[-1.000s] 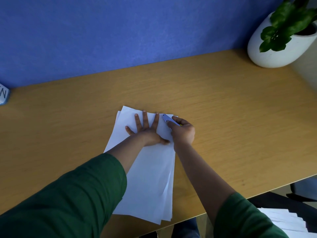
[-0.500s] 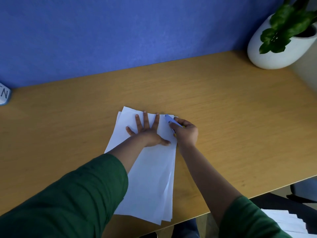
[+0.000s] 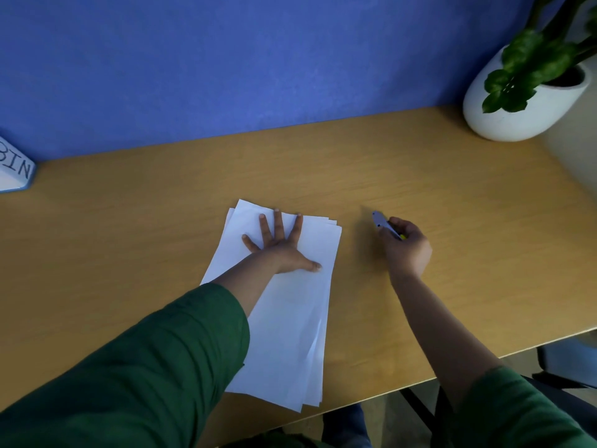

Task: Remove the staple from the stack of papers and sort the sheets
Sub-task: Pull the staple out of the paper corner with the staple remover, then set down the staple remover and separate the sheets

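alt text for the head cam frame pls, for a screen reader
A left hand presses flat on a stack of white papers on a wooden desk, while the right hand holds a small staple remover off to the papers' right. A potted plant sits far right.

You see dim, bluish, soft light; faint shadow left of your right hand [image 3: 407, 250]; wide-angle bowing at edges.

Potted plant [image 3: 529, 92] far right; "BIN" sign [image 3: 14, 171] — left edge
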Demonstrator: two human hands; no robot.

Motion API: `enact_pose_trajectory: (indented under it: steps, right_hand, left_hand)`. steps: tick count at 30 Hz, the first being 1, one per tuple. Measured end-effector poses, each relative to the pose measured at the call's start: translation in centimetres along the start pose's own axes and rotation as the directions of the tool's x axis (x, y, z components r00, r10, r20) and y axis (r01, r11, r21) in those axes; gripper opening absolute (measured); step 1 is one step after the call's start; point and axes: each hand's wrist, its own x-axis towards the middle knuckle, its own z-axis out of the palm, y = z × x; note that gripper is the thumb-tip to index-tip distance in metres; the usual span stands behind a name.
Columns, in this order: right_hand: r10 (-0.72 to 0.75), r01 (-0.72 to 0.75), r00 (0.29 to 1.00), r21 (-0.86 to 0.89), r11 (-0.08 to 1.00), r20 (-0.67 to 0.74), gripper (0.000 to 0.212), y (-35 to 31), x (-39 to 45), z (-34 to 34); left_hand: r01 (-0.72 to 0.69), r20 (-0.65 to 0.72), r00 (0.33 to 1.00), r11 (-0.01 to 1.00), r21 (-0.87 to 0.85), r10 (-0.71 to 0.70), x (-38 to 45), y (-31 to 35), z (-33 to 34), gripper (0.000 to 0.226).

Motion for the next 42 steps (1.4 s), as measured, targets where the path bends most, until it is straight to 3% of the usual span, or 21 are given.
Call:
enact_pose_trajectory:
  steps: [3, 7, 11, 23, 33, 35, 37, 40, 42]
  right_hand:
    - [0.0, -0.001, 1.0, -0.052, 0.999, -0.015, 0.025, 0.4, 0.9, -1.0]
    - [0.214, -0.22, 0.975, 0.127, 0.967, 0.055, 0.028, 0.4, 2.0, -1.6]
    - [0.253, -0.259, 0.966, 0.188, 0.947, 0.051, 0.021, 0.4, 2.5, -1.8]
    - [0.167, -0.153, 0.985, -0.22, 0.963, 0.042, 0.023, -0.2, 3.7, -2.8]
    - [0.095, -0.054, 0.993, -0.476, 0.878, 0.063, 0.039, -0.5, 4.3, -3.2]
    - [0.018, -0.01, 1.0, -0.482, 0.876, 0.011, 0.042, -1.2, 3.4, -3.0]
    - [-0.143, 0.126, 0.99, -0.468, 0.875, -0.001, 0.039, -1.8, 1.7, -2.3]
    - [-0.353, 0.413, 0.911, -0.445, 0.795, 0.214, 0.035, -2.2, -1.7, 0.1]
    - [-0.347, 0.524, 0.838, -0.44, 0.729, 0.422, 0.043, -2.2, -3.6, 1.7]
  left_hand:
    - [-0.017, -0.007, 1.0, 1.0, -0.002, 0.017, 0.0, -0.1, 0.1, 0.119]
    - [-0.029, -0.006, 1.0, 1.0, 0.005, 0.029, 0.0, -0.2, 0.0, 0.118]
    - [-0.024, -0.038, 0.999, 1.0, -0.015, 0.023, 0.2, -0.3, 0.3, 0.122]
    - [-0.003, -0.122, 0.993, 0.998, -0.067, -0.006, 0.0, -0.5, 0.8, 0.133]
    - [-0.02, -0.27, 0.963, 1.0, -0.021, 0.014, -1.1, -0.4, 1.0, 0.123]
    - [-0.014, -0.293, 0.956, 1.0, -0.012, 0.01, -1.4, -0.2, 1.0, 0.119]
    - [-0.008, -0.315, 0.949, 1.0, -0.002, 0.007, -1.8, -0.1, 1.1, 0.115]
    - [0.001, -0.353, 0.936, 1.0, 0.026, 0.008, -2.5, 0.0, 1.6, 0.104]
    - [0.012, -0.377, 0.926, 0.999, 0.049, 0.008, -3.2, 0.2, 2.1, 0.095]
